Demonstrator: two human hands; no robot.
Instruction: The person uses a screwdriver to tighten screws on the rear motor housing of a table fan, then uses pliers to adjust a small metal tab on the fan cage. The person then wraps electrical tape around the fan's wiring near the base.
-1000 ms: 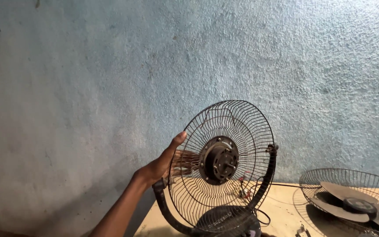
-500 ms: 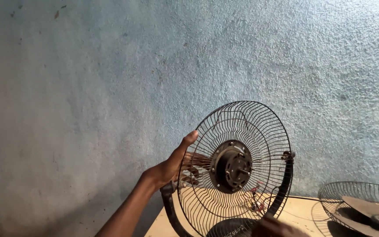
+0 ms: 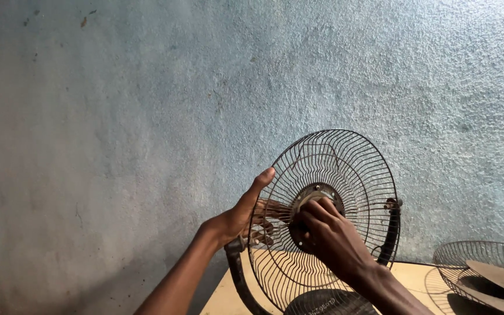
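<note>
Behind fan guard (image 3: 345,175), left hand (image 3: 237,219) grips wires; right hand (image 3: 328,233) covers hub, grip prob. closed.

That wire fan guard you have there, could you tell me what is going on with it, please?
A person holds a round, dark wire fan guard upright on its curved black stand bracket. The left hand grips the guard's left rim from behind, while the right hand has its fingers on the central hub. A second wire guard with a fan blade lies on the wooden table.

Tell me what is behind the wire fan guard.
Behind the wire fan guard, the left hand fingers and blue wall show. The right hand covers the hub.
</note>
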